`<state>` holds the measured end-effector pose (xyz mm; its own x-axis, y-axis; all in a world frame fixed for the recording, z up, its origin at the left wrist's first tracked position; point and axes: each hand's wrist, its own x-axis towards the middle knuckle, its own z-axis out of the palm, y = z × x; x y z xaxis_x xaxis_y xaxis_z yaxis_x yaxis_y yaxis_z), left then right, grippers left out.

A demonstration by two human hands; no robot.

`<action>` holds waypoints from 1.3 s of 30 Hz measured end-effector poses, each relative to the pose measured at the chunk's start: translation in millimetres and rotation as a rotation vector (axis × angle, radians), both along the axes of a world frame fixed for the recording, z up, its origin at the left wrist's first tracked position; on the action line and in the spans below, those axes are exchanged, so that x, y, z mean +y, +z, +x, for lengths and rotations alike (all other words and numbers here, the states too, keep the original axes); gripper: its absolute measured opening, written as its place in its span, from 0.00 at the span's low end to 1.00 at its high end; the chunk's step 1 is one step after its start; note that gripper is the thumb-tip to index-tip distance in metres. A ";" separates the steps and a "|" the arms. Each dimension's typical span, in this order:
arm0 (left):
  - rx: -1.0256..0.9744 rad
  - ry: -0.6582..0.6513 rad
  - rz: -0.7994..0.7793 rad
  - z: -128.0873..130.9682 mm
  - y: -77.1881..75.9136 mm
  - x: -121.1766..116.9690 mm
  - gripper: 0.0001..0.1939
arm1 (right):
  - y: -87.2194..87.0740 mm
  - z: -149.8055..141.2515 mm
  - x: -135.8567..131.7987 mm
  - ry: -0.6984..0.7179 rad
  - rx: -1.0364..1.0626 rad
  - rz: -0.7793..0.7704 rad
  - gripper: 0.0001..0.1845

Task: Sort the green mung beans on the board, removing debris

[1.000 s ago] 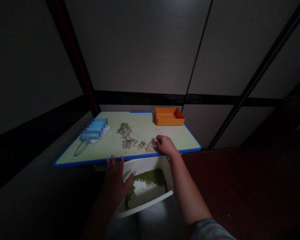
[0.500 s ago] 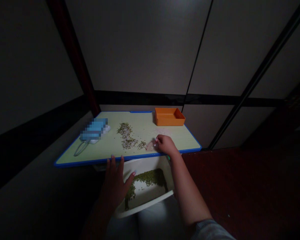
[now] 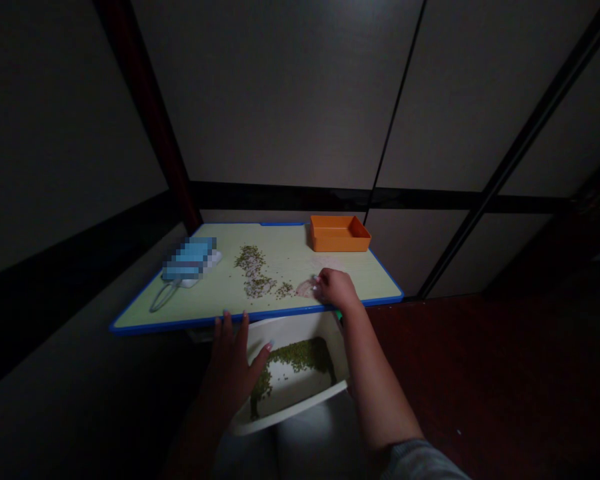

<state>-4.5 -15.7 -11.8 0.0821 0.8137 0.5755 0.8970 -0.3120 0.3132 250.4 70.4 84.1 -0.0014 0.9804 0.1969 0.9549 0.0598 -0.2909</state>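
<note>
A small pale-green table [image 3: 360,273] with a blue rim stands in front of me. A heap of green beans mixed with pale bits [image 3: 257,273] lies at its middle. My right hand [image 3: 336,289] rests on the table's near edge, fingers curled, touching a small pale pile [image 3: 305,288] right of the heap. My left hand [image 3: 236,357] grips the left rim of a white tray [image 3: 300,400] held below the table edge, thumb inside. Green beans [image 3: 300,355] lie in the tray.
An orange box [image 3: 339,233] sits at the table's far right corner. A blurred blue-and-white object with a loop [image 3: 187,261] lies at the left. Dark wall panels rise behind; a reddish-brown floor is to the right.
My right hand and the pale pile under it have slid a little to the right along the table. The left hand and tray stay still.
</note>
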 end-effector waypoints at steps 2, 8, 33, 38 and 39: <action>0.003 0.004 0.003 0.0 -0.2 0.1 0.36 | 0.2 -0.1 0.0 -0.029 -0.008 0.000 0.13; 0.007 0.013 -0.026 0.7 0.1 0.8 0.36 | 1.3 -1.4 1.5 -0.082 0.007 -0.026 0.14; 0.020 -0.004 -0.014 0.2 3.9 0.1 0.35 | 2.6 -9.0 -1.5 0.001 0.029 -0.025 0.12; 0.014 0.024 -0.012 1.0 1.7 0.8 0.35 | 1.6 -8.3 -1.0 -0.013 0.050 -0.008 0.13; 0.017 0.023 -0.016 1.2 1.5 0.8 0.35 | 1.1 -8.1 -0.7 -0.007 0.059 -0.003 0.13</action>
